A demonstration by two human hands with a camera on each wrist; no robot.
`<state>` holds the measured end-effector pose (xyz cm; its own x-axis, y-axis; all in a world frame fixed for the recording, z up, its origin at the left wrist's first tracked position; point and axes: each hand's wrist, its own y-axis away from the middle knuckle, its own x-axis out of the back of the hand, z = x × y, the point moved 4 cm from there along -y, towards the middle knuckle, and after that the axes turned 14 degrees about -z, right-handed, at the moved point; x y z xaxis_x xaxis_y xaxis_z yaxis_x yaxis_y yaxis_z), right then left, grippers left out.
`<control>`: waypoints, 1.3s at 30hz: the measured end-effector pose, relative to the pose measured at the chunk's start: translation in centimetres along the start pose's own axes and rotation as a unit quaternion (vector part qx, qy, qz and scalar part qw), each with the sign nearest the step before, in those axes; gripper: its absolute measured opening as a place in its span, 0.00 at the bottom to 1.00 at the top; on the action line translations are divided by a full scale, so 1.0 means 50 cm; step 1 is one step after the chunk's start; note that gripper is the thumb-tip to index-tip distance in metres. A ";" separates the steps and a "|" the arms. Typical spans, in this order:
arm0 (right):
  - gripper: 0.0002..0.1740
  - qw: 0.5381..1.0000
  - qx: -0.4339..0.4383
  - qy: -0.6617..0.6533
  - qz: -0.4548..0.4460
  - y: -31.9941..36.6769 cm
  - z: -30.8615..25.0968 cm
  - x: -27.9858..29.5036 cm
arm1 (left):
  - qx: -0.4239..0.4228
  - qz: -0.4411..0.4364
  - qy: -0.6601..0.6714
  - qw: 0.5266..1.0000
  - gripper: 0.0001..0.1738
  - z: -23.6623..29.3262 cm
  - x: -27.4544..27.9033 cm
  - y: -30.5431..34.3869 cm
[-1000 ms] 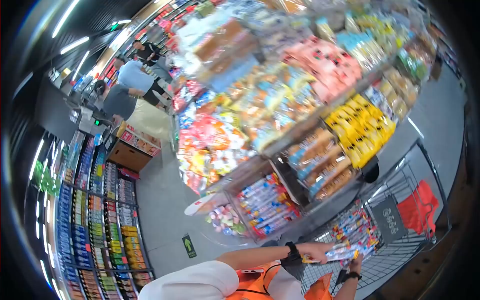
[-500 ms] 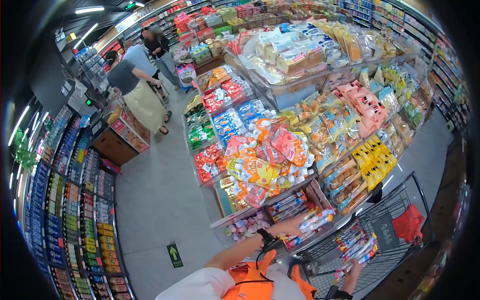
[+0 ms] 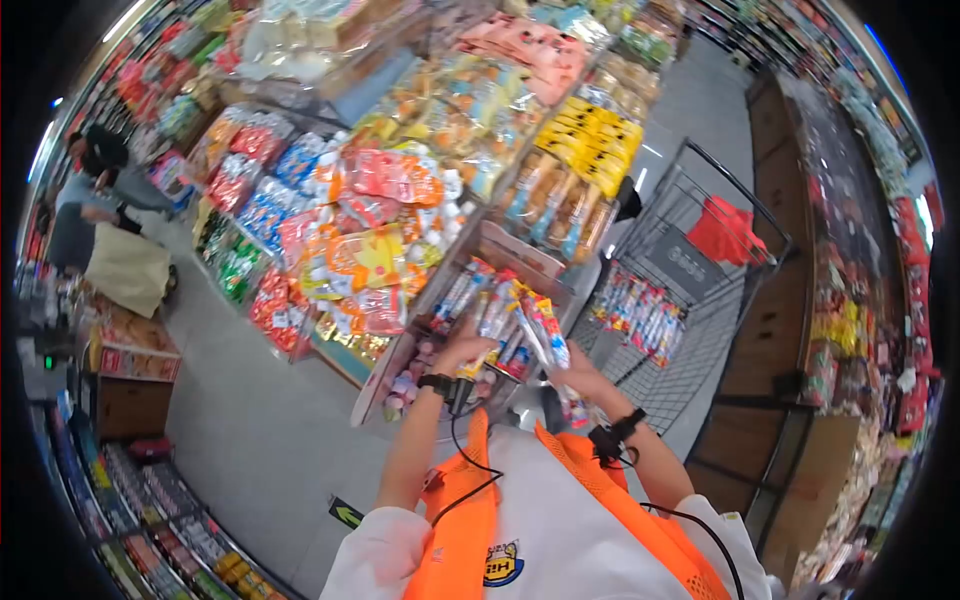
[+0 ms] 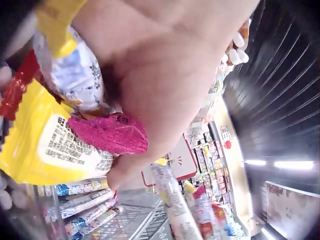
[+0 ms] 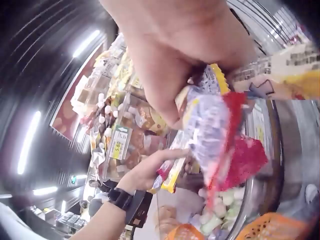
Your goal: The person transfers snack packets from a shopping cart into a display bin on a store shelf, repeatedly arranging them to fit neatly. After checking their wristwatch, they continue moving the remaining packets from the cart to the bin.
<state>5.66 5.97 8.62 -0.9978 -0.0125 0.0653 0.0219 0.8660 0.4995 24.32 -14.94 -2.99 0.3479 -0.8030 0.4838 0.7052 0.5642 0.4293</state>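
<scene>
Near me, a person's left hand [image 3: 467, 352] holds shiny, multicoloured stick-shaped plastic packets [image 3: 497, 315] over the pale-walled bin [image 3: 385, 377]; the right hand [image 3: 580, 376] grips another bundle [image 3: 546, 335] at its right edge. Similar sticks [image 3: 457, 298] lie beyond the nearer left fingers, slanting away rightward. A green-topped price tag [image 5: 119, 144] reads 5.80; wrapper print looks blurred.

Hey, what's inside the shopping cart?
Brightly wrapped sticks lie inside the shopping cart, with a red item beyond the dark panel. Anything beneath the sticks is covered.
</scene>
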 end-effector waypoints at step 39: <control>0.29 0.967 0.026 -0.129 0.218 -0.279 0.143 -0.061 | 0.036 0.056 -0.089 0.994 0.39 0.025 0.126 -0.051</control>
<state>7.94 -2.51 -4.71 -0.8768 0.4794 0.0384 0.4478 0.7845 0.4290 23.92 -21.19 -0.07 0.3023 -0.6922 0.6554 0.6200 0.6650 0.4164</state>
